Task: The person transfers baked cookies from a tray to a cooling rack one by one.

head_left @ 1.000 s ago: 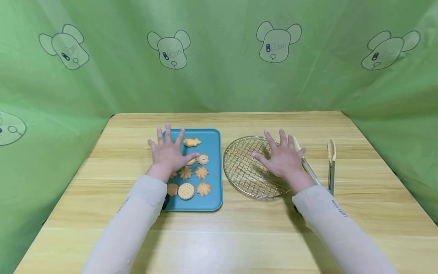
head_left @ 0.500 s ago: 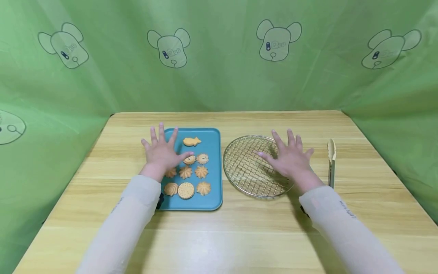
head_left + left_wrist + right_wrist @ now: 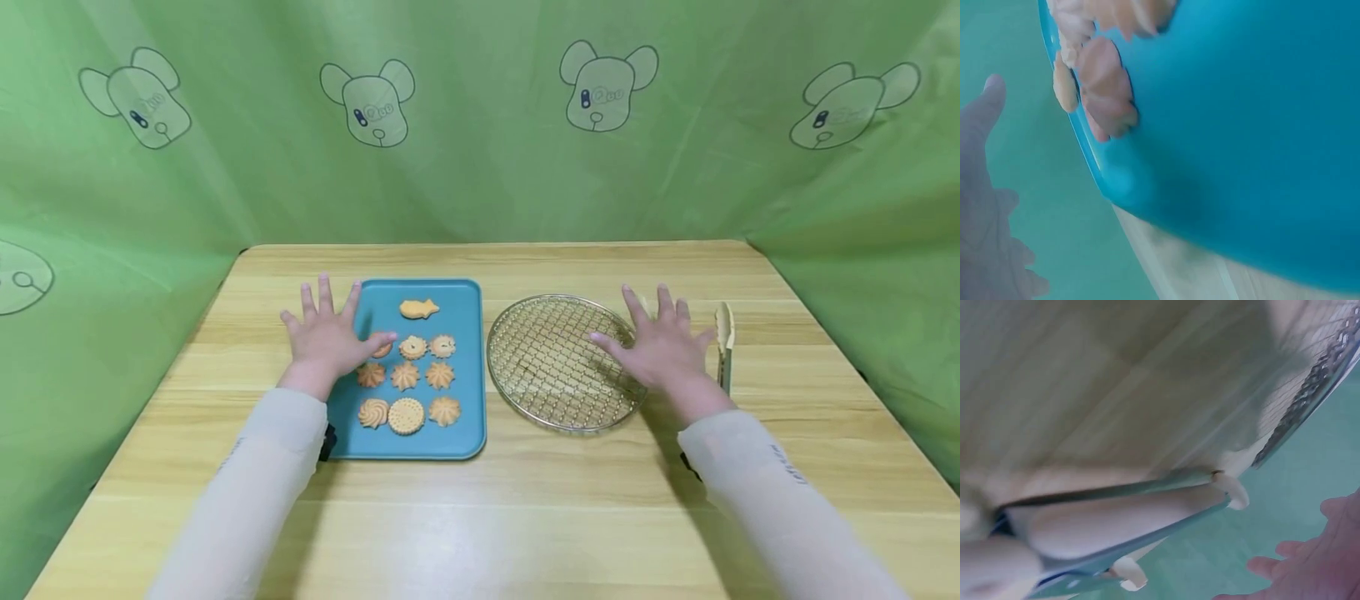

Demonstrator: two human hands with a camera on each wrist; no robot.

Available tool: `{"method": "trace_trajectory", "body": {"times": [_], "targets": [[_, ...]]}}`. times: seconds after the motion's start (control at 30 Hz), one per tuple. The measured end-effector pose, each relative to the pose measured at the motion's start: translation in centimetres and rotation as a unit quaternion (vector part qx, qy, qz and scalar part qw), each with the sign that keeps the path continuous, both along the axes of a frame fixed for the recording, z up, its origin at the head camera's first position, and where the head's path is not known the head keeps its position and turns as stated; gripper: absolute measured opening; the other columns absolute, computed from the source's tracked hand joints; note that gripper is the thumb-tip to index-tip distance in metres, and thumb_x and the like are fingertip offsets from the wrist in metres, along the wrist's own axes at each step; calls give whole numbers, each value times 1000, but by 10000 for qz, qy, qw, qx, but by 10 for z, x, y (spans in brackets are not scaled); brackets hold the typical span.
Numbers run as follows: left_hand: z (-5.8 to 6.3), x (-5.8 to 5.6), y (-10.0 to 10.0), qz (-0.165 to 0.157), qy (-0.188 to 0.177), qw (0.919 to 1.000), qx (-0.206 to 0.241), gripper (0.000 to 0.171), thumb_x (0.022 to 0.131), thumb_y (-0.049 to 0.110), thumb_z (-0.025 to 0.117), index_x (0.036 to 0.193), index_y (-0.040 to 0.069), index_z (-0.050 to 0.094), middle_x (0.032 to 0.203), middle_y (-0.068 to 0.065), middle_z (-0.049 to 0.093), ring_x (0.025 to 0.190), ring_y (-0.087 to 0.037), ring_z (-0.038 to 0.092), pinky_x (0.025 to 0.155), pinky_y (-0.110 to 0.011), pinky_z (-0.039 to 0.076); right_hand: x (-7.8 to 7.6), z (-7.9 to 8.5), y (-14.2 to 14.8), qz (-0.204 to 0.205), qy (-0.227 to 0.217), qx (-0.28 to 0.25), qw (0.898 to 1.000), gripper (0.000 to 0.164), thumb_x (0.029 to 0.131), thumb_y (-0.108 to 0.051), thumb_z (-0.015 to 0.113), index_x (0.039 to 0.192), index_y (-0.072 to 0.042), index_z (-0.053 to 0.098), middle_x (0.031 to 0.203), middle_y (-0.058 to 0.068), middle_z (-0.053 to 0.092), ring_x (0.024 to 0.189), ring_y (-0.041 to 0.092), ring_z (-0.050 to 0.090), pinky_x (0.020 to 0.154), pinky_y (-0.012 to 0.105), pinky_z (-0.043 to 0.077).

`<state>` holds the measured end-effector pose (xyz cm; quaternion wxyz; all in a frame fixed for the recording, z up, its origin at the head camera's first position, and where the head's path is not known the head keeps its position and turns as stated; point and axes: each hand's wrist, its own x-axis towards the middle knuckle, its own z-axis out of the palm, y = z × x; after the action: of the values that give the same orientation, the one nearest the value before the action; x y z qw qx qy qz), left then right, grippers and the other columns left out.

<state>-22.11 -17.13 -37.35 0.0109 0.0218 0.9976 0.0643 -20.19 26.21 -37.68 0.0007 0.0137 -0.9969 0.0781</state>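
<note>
My left hand (image 3: 322,342) hovers with spread fingers over the left edge of a blue baking tray (image 3: 471,417), holding nothing. Several cookies lie on the tray: a fish-shaped cookie (image 3: 418,309) at the far end, a round dotted cookie (image 3: 406,416) near the front, and star-shaped and swirled ones between. Pinkish-looking cookies (image 3: 1107,87) show close up in the left wrist view. My right hand (image 3: 663,346), also spread and holding nothing, is between a round wire rack (image 3: 555,367) and metal tongs (image 3: 725,342). The hand and forearm hide part of the tongs.
All of this lies on a light wooden table (image 3: 480,517). A green curtain (image 3: 480,183) printed with bear heads closes off the back and sides. The rack stands just right of the tray, with a narrow gap between them.
Both hands have moved apart, the left one leftward and the right one rightward, fingers still spread. More cookies and more of the wire rack have come into sight. Tray and rack stay put.
</note>
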Motion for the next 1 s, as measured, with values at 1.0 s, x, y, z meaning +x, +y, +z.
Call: {"method": "trace_trajectory", "body": {"times": [1.0], "targets": [[-5,7,-54,-50,-158,9998,-119,100,83,78,38,155,19,1,151,-25,-21,135,-48,-19,100,-73,-8,16,-1,60,-470,-179,-215,9985,101,84,-78,32,153,-18,-9,146,39,-14,127,64,-11,78,87,-9]]}}
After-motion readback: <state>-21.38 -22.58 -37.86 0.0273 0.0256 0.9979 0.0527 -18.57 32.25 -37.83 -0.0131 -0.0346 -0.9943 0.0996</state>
